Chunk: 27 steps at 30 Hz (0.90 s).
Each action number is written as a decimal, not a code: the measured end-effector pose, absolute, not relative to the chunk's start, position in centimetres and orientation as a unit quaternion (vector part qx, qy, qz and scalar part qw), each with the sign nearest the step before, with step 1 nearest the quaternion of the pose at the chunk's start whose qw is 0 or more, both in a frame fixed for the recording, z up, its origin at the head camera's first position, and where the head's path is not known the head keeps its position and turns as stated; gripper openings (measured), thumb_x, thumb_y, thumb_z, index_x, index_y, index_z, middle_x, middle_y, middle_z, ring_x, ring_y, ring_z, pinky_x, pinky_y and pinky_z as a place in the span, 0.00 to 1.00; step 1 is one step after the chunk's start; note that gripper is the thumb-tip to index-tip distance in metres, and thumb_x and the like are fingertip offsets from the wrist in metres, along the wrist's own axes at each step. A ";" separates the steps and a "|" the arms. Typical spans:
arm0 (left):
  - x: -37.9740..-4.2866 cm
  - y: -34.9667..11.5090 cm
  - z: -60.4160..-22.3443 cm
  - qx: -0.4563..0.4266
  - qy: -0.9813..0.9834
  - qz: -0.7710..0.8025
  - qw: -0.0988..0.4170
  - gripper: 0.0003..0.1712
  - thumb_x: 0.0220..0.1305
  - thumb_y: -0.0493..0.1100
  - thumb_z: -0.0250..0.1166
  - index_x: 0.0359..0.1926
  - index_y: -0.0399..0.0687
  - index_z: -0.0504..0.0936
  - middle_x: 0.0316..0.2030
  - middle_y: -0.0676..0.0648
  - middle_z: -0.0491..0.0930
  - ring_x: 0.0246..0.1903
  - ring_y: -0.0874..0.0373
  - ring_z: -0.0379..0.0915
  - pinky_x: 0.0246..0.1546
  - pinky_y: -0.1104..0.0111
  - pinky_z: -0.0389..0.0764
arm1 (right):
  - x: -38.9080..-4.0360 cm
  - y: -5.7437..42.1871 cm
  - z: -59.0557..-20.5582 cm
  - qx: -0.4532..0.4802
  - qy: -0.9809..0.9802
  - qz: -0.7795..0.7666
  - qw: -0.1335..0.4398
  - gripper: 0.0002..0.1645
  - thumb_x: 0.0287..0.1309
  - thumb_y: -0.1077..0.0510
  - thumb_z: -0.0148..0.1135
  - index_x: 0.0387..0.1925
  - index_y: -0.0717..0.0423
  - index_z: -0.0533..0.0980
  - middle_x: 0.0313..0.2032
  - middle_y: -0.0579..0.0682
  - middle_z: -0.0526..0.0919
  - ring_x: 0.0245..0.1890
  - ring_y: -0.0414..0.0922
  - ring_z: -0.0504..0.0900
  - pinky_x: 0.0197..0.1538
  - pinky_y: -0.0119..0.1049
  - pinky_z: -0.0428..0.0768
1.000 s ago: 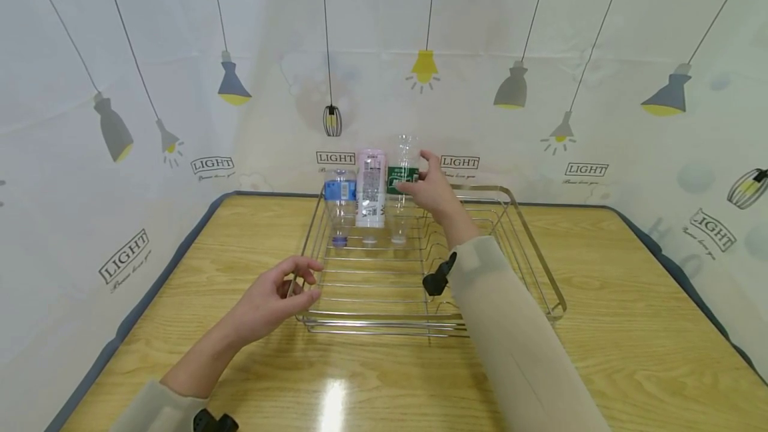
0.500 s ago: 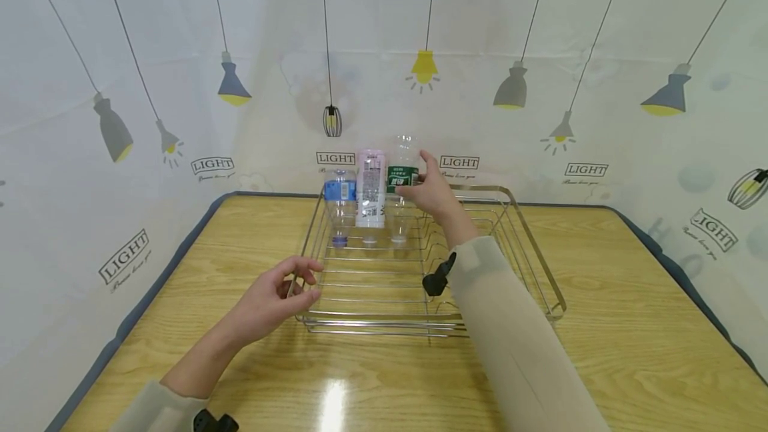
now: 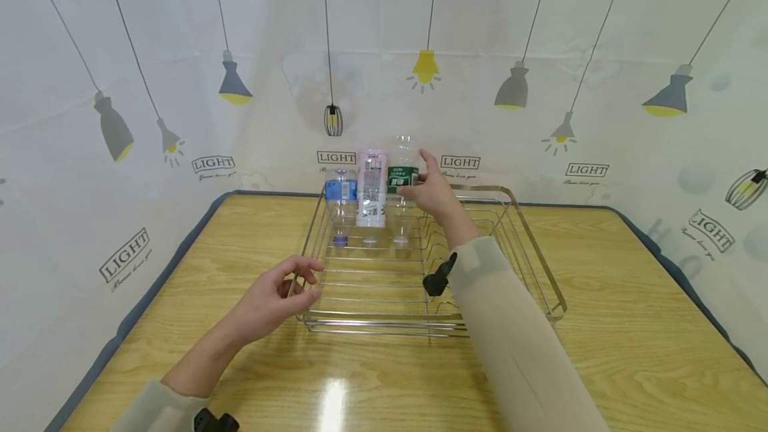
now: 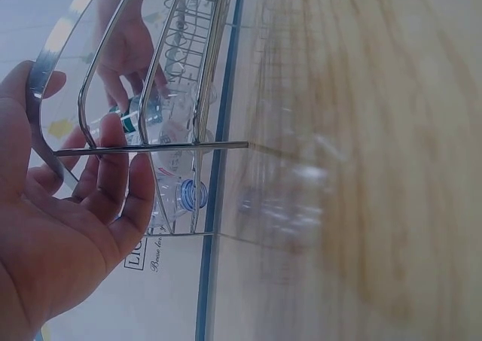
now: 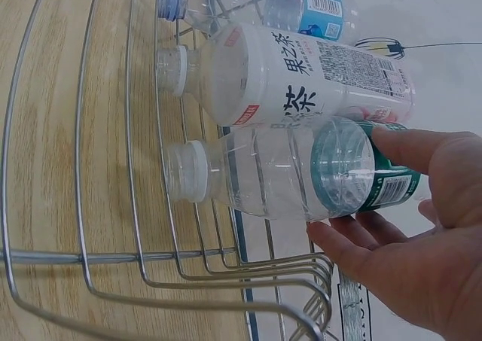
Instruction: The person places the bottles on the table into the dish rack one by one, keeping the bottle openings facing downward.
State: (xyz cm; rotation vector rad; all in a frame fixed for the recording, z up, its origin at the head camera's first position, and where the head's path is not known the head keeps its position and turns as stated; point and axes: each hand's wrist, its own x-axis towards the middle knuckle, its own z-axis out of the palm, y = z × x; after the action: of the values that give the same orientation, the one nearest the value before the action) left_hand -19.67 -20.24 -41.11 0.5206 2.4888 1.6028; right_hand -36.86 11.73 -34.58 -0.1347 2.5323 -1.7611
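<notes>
A clear plastic bottle with a green label (image 3: 402,179) stands neck down at the back of the metal dish rack (image 3: 558,309). My right hand (image 3: 433,189) holds it, thumb on the label and fingers along its far side; the right wrist view shows this bottle's bare, uncapped neck low among the wires. My left hand (image 3: 273,299) grips the rack's front left corner, its fingers curled around the rim and wire in the left wrist view. Left of the green-labelled bottle, a pink-and-white labelled bottle (image 3: 371,189) and a blue-labelled bottle (image 3: 340,191) also stand neck down.
The rack sits on a wooden table (image 3: 630,325). Upright wire loops (image 5: 301,281) line its right part. A white curtain (image 3: 384,12) printed with hanging lamps stands close behind and at both sides. Black wrist cameras are strapped over both sleeves (image 3: 528,345).
The green-labelled bottle has turned slightly in my right hand, so its label's white print shows more. Both hands have stayed almost where they were.
</notes>
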 end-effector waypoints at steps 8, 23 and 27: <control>-19.5 -20.3 -41.0 0.173 0.827 0.530 0.071 0.22 0.78 0.46 0.69 0.67 0.48 0.79 0.52 0.38 0.75 0.35 0.57 0.73 0.33 0.70 0.78 | -36.6 11.6 -33.9 -0.027 0.809 -0.588 0.008 0.63 0.73 0.55 0.72 0.90 0.33 0.39 0.85 0.62 0.58 0.80 0.64 0.67 0.81 0.63 0.68; -19.2 -20.4 -41.2 0.183 0.850 0.492 0.049 0.26 0.79 0.49 0.68 0.71 0.48 0.77 0.67 0.36 0.74 0.50 0.49 0.74 0.41 0.67 0.80 | -31.9 12.9 -27.5 -0.086 0.772 -0.623 -0.093 0.50 0.76 0.45 0.67 0.88 0.43 0.52 0.79 0.54 0.68 0.79 0.52 0.70 0.79 0.52 0.74; -19.0 -20.4 -41.1 0.174 0.858 0.481 0.040 0.26 0.80 0.50 0.67 0.72 0.51 0.78 0.69 0.35 0.68 0.50 0.50 0.73 0.42 0.67 0.78 | -29.5 14.3 -25.5 -0.121 0.785 -0.600 -0.095 0.48 0.77 0.44 0.65 0.87 0.40 0.53 0.79 0.51 0.69 0.77 0.49 0.72 0.76 0.53 0.77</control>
State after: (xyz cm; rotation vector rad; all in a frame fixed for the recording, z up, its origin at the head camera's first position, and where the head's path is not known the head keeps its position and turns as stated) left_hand -19.03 -20.37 -41.06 0.5329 2.6295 1.4734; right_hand -29.49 14.34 -25.51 -0.4053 2.6291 -2.0076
